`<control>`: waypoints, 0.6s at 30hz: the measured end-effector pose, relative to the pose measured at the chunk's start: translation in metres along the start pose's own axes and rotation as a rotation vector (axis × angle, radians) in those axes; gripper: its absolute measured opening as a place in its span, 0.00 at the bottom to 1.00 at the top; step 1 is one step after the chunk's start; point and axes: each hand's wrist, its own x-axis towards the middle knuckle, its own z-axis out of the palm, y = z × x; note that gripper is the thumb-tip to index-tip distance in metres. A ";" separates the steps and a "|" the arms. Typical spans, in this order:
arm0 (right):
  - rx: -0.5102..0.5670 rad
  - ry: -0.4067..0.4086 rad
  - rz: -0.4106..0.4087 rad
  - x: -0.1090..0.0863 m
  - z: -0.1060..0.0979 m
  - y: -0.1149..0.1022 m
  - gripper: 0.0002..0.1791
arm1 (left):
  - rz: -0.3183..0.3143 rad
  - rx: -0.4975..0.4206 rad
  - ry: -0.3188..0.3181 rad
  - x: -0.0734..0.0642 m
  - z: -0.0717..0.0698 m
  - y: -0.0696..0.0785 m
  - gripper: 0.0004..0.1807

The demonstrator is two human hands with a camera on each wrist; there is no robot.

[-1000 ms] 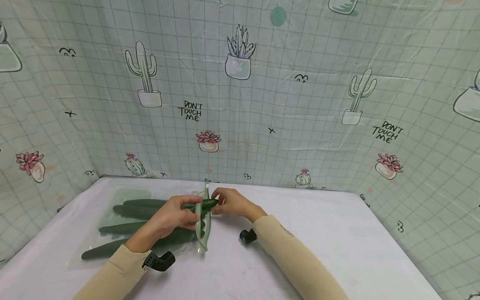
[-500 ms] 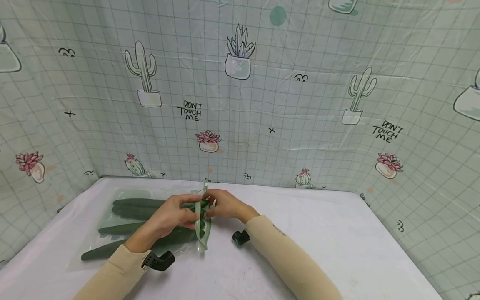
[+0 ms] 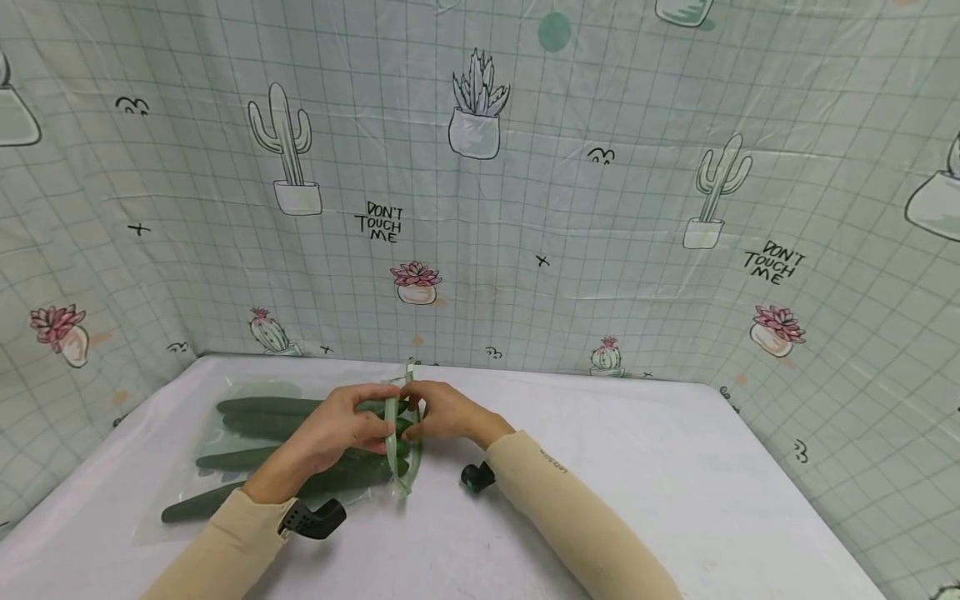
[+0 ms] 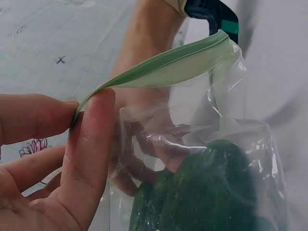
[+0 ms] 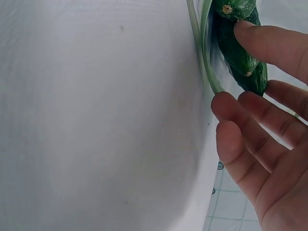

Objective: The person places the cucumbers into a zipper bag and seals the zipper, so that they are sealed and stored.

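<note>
A clear plastic zip bag (image 4: 269, 159) with a green sealing strip (image 4: 192, 53) lies on the left of the table, several dark green cucumbers (image 3: 262, 426) inside it. My left hand (image 3: 341, 425) pinches one edge of the strip between thumb and finger, lifting the bag's mouth. At that mouth, my right hand (image 3: 446, 412) has its thumb on a cucumber's end (image 5: 236, 8) and fingers beside the cucumber tips (image 5: 243, 62). Another fingertip is right at the green strip in the right wrist view. The left hand hides the middle of the cucumbers in the head view.
The white-covered table (image 3: 637, 483) extends to the right of the bag. A curtain (image 3: 525, 208) printed with cacti hangs behind it and along both sides. Black wrist cameras (image 3: 318, 518) sit at both sleeves.
My right hand has moved left, and the upper cucumber has slid left with it, further into the bag. The left hand keeps its pinch on the strip, shifting slightly left.
</note>
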 end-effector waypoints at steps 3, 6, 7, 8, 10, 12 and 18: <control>0.010 -0.004 -0.004 0.000 0.001 -0.001 0.30 | 0.006 0.002 0.000 -0.001 -0.002 0.000 0.34; 0.031 -0.012 -0.005 -0.001 0.001 -0.002 0.30 | 0.010 0.008 0.001 -0.002 -0.003 0.001 0.35; 0.038 -0.017 -0.003 -0.001 0.001 -0.002 0.29 | 0.013 0.009 0.002 -0.002 -0.004 0.001 0.35; 0.047 -0.022 0.000 -0.001 0.001 -0.002 0.29 | 0.015 0.012 0.002 -0.002 -0.004 0.001 0.35; 0.050 -0.029 0.006 -0.003 0.002 -0.001 0.29 | 0.017 0.015 0.004 -0.002 -0.004 0.002 0.35; 0.045 -0.035 0.008 -0.004 0.002 0.000 0.28 | 0.020 0.020 0.004 -0.002 -0.004 0.002 0.35; 0.042 -0.049 0.008 -0.006 0.003 0.001 0.25 | 0.017 0.020 0.005 -0.002 -0.004 0.002 0.35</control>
